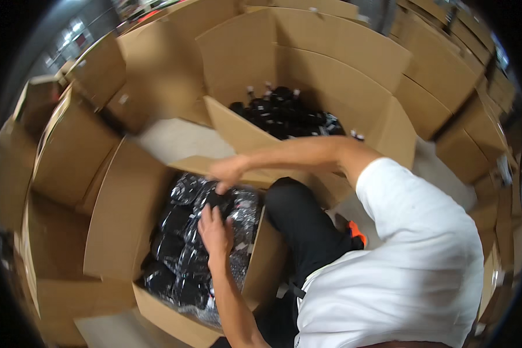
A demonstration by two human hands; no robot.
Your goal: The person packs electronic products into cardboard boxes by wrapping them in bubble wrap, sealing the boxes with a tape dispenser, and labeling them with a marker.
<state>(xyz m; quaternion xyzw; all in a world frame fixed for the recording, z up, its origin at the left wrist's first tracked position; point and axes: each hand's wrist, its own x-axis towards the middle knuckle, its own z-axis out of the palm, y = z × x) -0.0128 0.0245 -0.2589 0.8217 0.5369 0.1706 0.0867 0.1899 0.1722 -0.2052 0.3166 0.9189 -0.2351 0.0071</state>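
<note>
- As you lean over the near open carton [171, 316], both hands come together at the far half of the load, right over the wrapped black bundles [171, 246]!
- Look at the left hand [216, 232]: open, fingers stretched toward the far side, laid over the wrap near the middle of the carton.
- Across from it is the right hand [229, 172], fingers angled down by the far flap; blur covers the fingertips, so whether they grip anything, you can't tell from here.
- Between the two sits a dark bundle [219, 200], apparently the centre of attention, in among its neighbours.
- Good technique now, in my judgement: steady with the left palm, let the right fingers work at the edge, and press evenly so the clear plastic doesn't snag or tear.
- Mind those corners! Keep each bundle flat and below the rim, and watch that the forearm doesn't drag on the wrap.
- Beyond, to the far right, a bigger carton [342, 55] holds more black items [278, 110], apart from your hands.
</note>
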